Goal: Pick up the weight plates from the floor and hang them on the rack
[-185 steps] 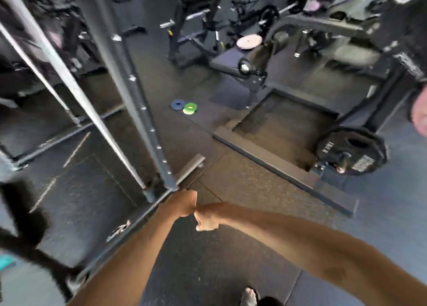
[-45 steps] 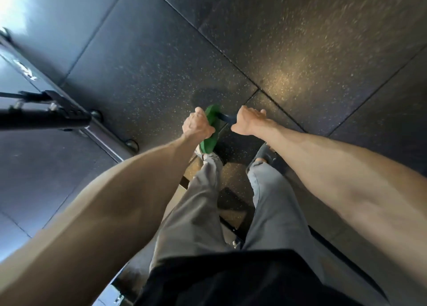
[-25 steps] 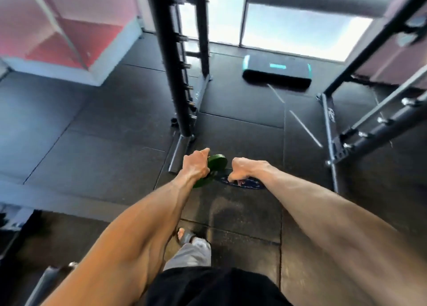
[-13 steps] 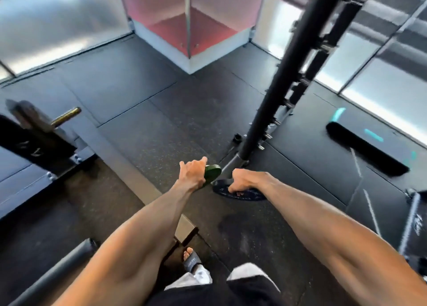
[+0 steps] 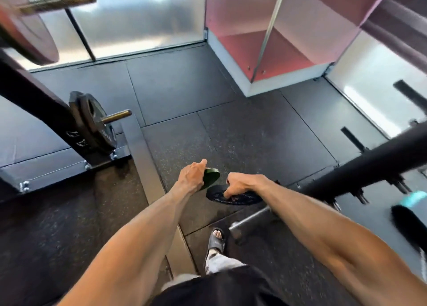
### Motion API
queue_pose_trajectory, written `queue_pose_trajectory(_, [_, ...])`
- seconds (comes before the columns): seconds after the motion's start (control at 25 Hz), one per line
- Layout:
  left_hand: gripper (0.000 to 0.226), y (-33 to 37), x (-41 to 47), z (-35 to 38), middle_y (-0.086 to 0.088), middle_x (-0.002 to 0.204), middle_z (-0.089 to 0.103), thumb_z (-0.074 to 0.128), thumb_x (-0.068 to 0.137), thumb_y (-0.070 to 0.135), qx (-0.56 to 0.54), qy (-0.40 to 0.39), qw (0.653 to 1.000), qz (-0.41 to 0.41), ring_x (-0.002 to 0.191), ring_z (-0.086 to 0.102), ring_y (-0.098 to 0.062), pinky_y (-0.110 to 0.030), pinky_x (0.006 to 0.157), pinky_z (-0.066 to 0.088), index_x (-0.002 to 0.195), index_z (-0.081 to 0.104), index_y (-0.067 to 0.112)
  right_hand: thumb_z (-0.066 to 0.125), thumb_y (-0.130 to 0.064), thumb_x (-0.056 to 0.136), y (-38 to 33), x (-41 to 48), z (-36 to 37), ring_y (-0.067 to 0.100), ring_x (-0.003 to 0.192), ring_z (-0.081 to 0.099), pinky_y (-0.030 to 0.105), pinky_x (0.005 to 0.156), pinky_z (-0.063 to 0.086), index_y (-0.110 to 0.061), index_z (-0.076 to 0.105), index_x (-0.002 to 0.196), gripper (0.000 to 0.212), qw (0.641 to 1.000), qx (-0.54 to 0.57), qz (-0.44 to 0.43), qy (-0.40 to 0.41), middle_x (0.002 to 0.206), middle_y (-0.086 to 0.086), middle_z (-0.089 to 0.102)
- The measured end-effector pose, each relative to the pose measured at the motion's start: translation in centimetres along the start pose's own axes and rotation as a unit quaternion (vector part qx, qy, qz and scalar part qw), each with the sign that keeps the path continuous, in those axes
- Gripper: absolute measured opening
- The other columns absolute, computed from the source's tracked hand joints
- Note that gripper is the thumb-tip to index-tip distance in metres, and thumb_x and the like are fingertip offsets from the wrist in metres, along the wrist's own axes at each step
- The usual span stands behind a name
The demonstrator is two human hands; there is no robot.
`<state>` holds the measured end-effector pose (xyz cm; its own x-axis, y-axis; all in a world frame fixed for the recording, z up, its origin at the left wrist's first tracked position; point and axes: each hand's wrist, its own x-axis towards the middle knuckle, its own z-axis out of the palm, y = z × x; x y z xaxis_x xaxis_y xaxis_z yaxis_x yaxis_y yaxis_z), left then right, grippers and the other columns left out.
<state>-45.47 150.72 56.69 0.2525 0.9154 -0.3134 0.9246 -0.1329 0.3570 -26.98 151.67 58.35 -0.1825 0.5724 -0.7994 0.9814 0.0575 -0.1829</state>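
My left hand grips a small green weight plate, held above the floor in front of me. My right hand grips a small dark blue weight plate by its upper edge; the plate hangs flat-faced toward me. The two plates are side by side, almost touching. To the left stands the rack upright with a brass-tipped peg carrying black plates. A higher brass peg with a large reddish plate shows at top left.
A black rack beam with pegs crosses the right side at arm height. A steel floor rail runs past my sandalled foot. Glass panels and a pink-and-white corner column close the far side.
I have lifted both small plates from the floor and turned left with them; the rack with its pegs and black plates has come into view on the left.
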Motion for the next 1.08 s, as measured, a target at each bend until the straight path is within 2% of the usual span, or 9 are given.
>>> queue_pose_trajectory(0.16, [0.039,0.0,7.1,-4.2,-0.015,0.108,0.068,0.064,0.086,0.008,-0.020,0.046,0.998,-0.035,0.098,0.066,-0.036,-0.043,0.075,0.052,0.120,0.046,0.008,0.069,-0.047,0.060,1.3,4.5,-8.8,0.025,0.080,0.070,0.045,0.082,0.059,-0.015,0.066,0.090,0.044,1.000,-0.014,-0.007,0.013,0.088,0.004,0.072])
queue_pose_trajectory(0.32, [0.033,-0.5,14.4,-7.1,-0.014,0.104,0.069,0.065,0.088,0.008,-0.032,0.072,0.996,-0.048,0.091,0.068,-0.033,-0.044,0.074,0.057,0.115,0.047,0.009,0.069,-0.043,0.067,3.1,8.4,-15.6,0.025,0.082,0.071,0.046,0.083,0.059,-0.012,0.064,0.102,0.048,1.000,0.016,0.001,0.017,0.092,0.007,0.072])
queue_pose_trajectory(0.48, [0.031,-1.6,23.9,-9.8,-0.014,0.105,0.068,0.064,0.088,0.009,-0.007,0.032,0.999,-0.006,0.094,0.067,-0.033,-0.044,0.076,0.055,0.114,0.047,0.008,0.071,-0.038,0.076,5.1,13.3,-21.4,0.028,0.088,0.070,0.045,0.086,0.058,-0.008,0.064,0.110,0.046,0.996,0.074,0.038,0.021,0.102,0.011,0.072])
queue_pose_trajectory(0.6, [0.030,-2.1,32.1,-11.8,-0.014,0.106,0.068,0.062,0.088,0.010,0.021,-0.016,0.998,0.050,0.097,0.067,-0.033,-0.043,0.079,0.054,0.115,0.048,0.008,0.071,-0.039,0.074,7.0,16.7,-25.7,0.028,0.090,0.070,0.039,0.082,0.057,-0.008,0.065,0.107,0.045,0.986,0.133,0.081,0.053,0.101,0.010,0.072])
queue_pose_trajectory(0.8, [0.034,-0.2,44.4,-16.4,-0.015,0.109,0.067,0.060,0.088,0.012,0.076,-0.079,0.984,0.144,0.101,0.066,-0.035,-0.044,0.082,0.052,0.119,0.046,0.008,0.070,-0.029,0.080,9.4,19.2,-31.7,0.029,0.091,0.070,0.026,0.062,0.044,0.001,0.070,0.103,0.038,0.946,0.249,0.164,0.132,0.097,0.015,0.073])
queue_pose_trajectory(0.92, [0.039,2.6,50.8,-18.2,-0.015,0.110,0.067,0.061,0.088,0.014,0.104,-0.100,0.971,0.193,0.103,0.066,-0.034,-0.042,0.083,0.051,0.123,0.044,0.009,0.067,-0.026,0.078,11.2,20.6,-34.6,0.027,0.084,0.069,0.027,0.066,0.049,-0.001,0.072,0.099,0.033,0.918,0.304,0.211,0.144,0.094,0.013,0.075])
queue_pose_trajectory(1.0, [0.040,4.9,55.2,-18.8,-0.014,0.110,0.068,0.063,0.089,0.014,0.126,-0.115,0.960,0.221,0.102,0.067,-0.032,-0.041,0.084,0.052,0.123,0.044,0.011,0.065,-0.028,0.077,13.5,22.3,-36.4,0.026,0.078,0.069,0.033,0.074,0.057,-0.002,0.074,0.091,0.031,0.891,0.357,0.237,0.148,0.090,0.011,0.076])
queue_pose_trajectory(1.08, [0.037,7.2,59.5,-18.8,-0.013,0.110,0.068,0.063,0.089,0.015,0.138,-0.127,0.951,0.246,0.103,0.067,-0.032,-0.041,0.084,0.052,0.121,0.044,0.012,0.065,-0.029,0.075,15.6,23.6,-38.1,0.025,0.078,0.072,0.037,0.079,0.058,-0.002,0.074,0.085,0.030,0.873,0.394,0.250,0.141,0.085,0.010,0.077])
